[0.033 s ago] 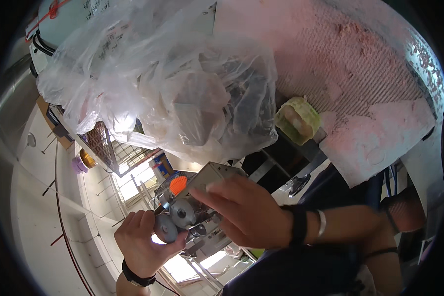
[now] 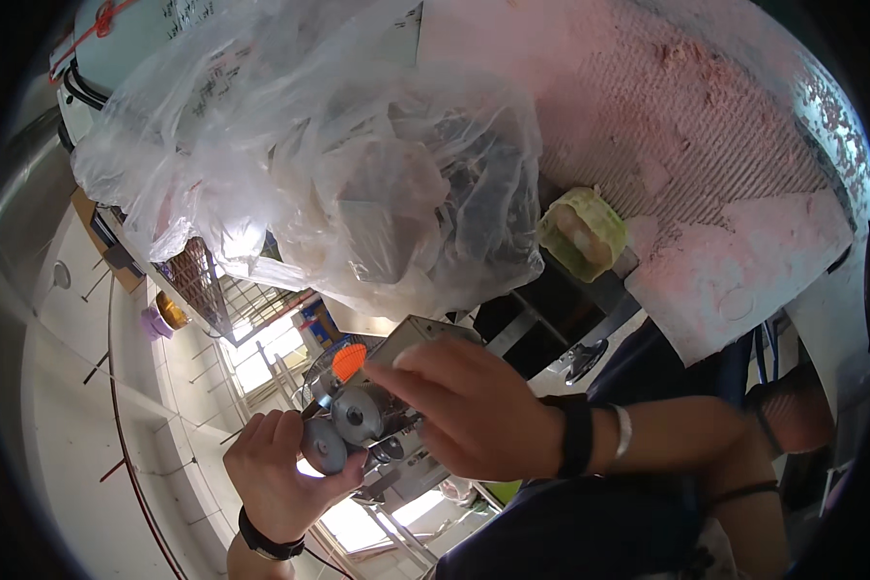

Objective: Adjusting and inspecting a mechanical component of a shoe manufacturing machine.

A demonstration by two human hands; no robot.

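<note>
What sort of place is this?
Probably a small workshop, though I can't tell its trade: grey metal discs at the left hand, a metal housing beside them, and a pink, dusty-looking worktop.

The left hand (image 2: 280, 478), at left, has its fingers (image 2: 269, 432) bent; the right hand (image 2: 493, 416) stretches its index finger (image 2: 408, 389) leftward.

This looks like a workshop, with grey discs (image 2: 324, 445) on metal machinery (image 2: 421, 330) and a pink-dusted worktop (image 2: 706, 135).
</note>
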